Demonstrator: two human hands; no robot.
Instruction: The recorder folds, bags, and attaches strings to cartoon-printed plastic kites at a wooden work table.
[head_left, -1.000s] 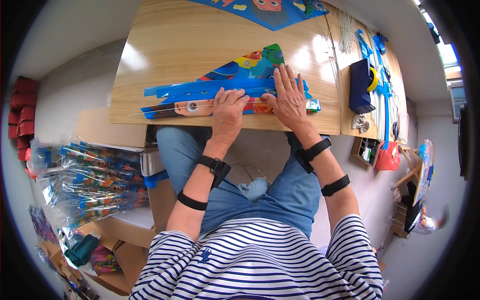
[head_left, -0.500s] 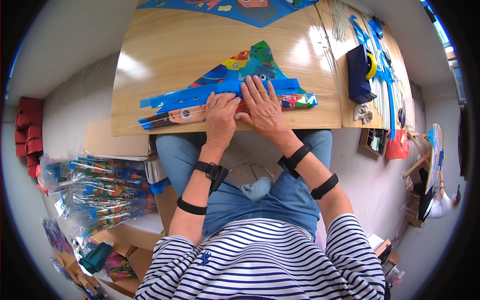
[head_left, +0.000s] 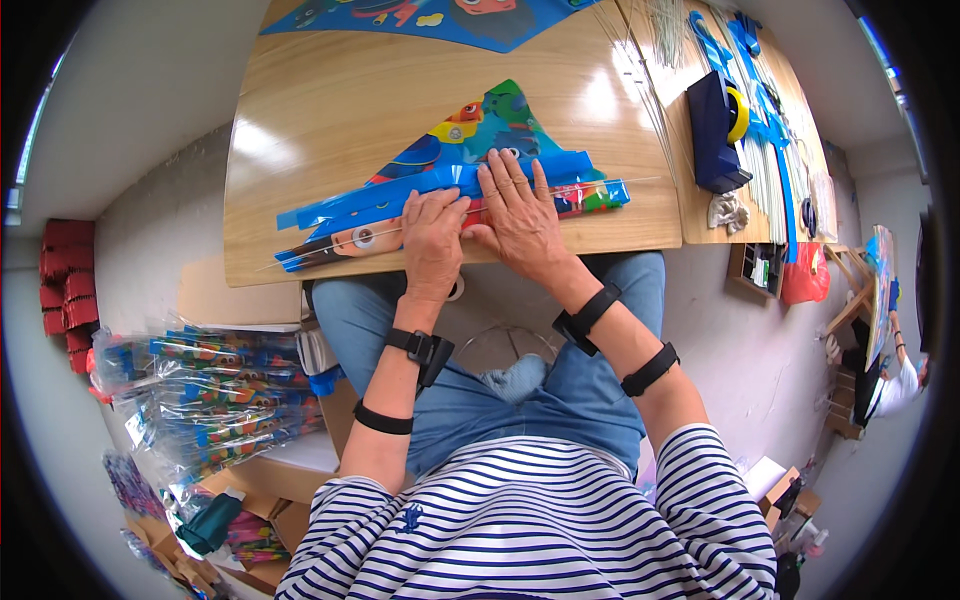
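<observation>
A colourful printed kite [head_left: 455,140] lies on the table in front of me, its near part folded into a long flat roll with a cartoon face on it. Along the fold runs a strip of blue film [head_left: 340,203], and a thin pale rod sticks out past both ends. My left hand [head_left: 432,240] is closed over the middle of the roll, fingers bent and held together, thumb hidden. Beside it my right hand [head_left: 522,215] lies flat, fingers spread, pressing on the blue film and the roll.
Another blue printed kite [head_left: 490,25] lies at the table's far edge. A tape dispenser [head_left: 712,135] with yellow tape stands on the right, near blue ribbons and thin rods. Clear-bagged kites [head_left: 230,390] are piled at my left. Far right, a person [head_left: 895,388] is beside a wooden stand.
The view has shifted slightly. Both hands stay on the folded kite in nearly the same pose; the blue film now looks more bunched beside my right hand.
</observation>
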